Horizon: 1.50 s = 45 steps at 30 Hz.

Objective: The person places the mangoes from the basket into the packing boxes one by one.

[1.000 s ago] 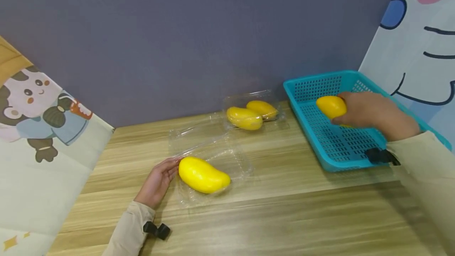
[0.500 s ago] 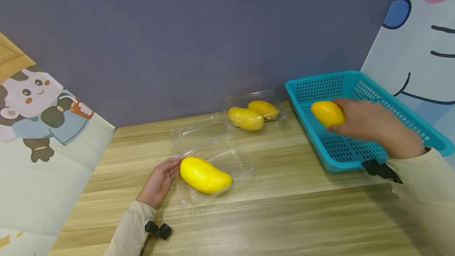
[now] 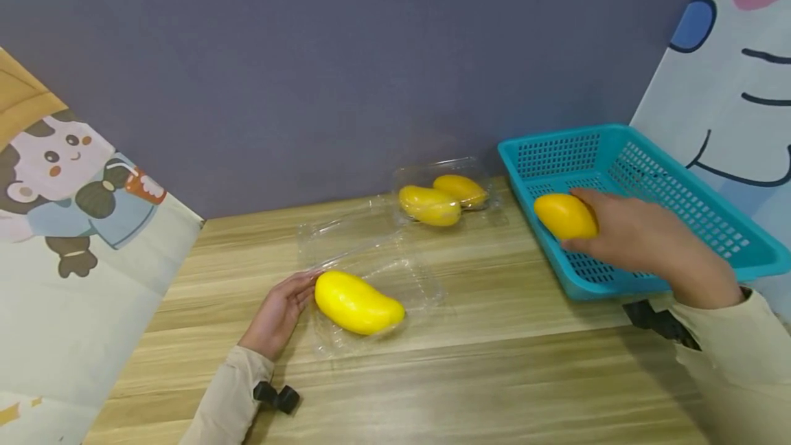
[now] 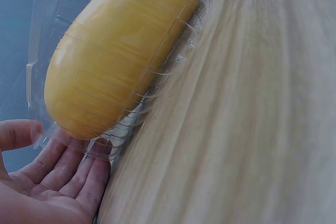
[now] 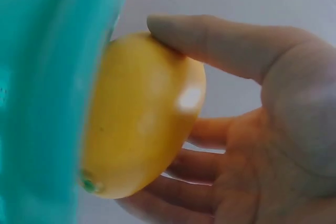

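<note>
In the head view my right hand (image 3: 643, 232) grips a yellow mango (image 3: 565, 216) over the near left part of a turquoise basket (image 3: 575, 288). The right wrist view shows my thumb along one side of this mango (image 5: 142, 114) and my fingers along the other; the basket wall (image 5: 47, 98) covers its left side. My left hand (image 3: 278, 314) rests at the left edge of a clear plastic clamshell box (image 3: 402, 280). A mango (image 3: 358, 304) lies in the box. Up close, the left hand's fairly straight fingers (image 4: 63, 171) touch the box's end, and the thumb tip meets its rim.
Behind the nearer box, against the grey wall (image 3: 346, 74), another clear clamshell box (image 3: 432, 172) holds two mangoes (image 3: 429, 206). Everything stands on a wood-grain table (image 3: 432, 390). Cartoon panels (image 3: 37, 321) close off both sides.
My right hand has brought its mango nearer and slightly left, from over the basket's middle to its near left side. The left hand stays at the box.
</note>
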Available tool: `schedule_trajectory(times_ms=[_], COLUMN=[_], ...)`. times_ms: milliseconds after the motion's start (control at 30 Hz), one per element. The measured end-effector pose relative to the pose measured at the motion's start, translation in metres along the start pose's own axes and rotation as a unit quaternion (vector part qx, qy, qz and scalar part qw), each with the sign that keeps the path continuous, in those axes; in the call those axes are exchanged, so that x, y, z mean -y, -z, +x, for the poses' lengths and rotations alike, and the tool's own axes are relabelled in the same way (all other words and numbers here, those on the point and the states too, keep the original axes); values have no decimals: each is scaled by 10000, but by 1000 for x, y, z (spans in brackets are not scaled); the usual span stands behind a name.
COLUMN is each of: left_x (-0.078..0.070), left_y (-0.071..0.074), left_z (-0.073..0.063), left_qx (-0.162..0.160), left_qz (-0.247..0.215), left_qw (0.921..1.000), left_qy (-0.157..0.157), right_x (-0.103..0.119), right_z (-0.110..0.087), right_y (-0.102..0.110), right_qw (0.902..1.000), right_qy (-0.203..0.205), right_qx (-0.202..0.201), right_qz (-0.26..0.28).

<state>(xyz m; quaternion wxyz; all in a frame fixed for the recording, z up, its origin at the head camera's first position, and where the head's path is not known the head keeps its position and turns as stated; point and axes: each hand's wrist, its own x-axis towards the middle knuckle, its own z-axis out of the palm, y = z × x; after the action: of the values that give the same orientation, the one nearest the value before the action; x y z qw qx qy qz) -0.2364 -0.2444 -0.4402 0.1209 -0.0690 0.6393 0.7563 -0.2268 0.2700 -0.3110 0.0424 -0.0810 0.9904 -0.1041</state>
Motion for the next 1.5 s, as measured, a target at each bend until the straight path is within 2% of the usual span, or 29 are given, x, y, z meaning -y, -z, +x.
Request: schedule_trajectory(times_ms=[167, 333, 900, 1233, 1500], left_x=[1, 1, 0, 0, 0], left_y=[1, 1, 1, 0, -3], left_z=[-2, -1, 1, -1, -4], left_qx=[-24, 2, 43, 3, -40], left_qz=[81, 85, 63, 90, 169], left_qw=[10000, 10000, 10000, 10000, 9998], left_qy=[39, 10, -47, -39, -51], right_x=[1, 5, 26, 42, 59], right_z=[1, 2, 4, 3, 6], right_y=[1, 0, -9, -13, -21], right_qw=[9984, 9968, 9958, 9940, 9925], right_qy=[-217, -236, 180, 243, 459], right_qx=[-181, -256, -710, -744, -763], right_qz=[495, 720, 548, 758, 836])
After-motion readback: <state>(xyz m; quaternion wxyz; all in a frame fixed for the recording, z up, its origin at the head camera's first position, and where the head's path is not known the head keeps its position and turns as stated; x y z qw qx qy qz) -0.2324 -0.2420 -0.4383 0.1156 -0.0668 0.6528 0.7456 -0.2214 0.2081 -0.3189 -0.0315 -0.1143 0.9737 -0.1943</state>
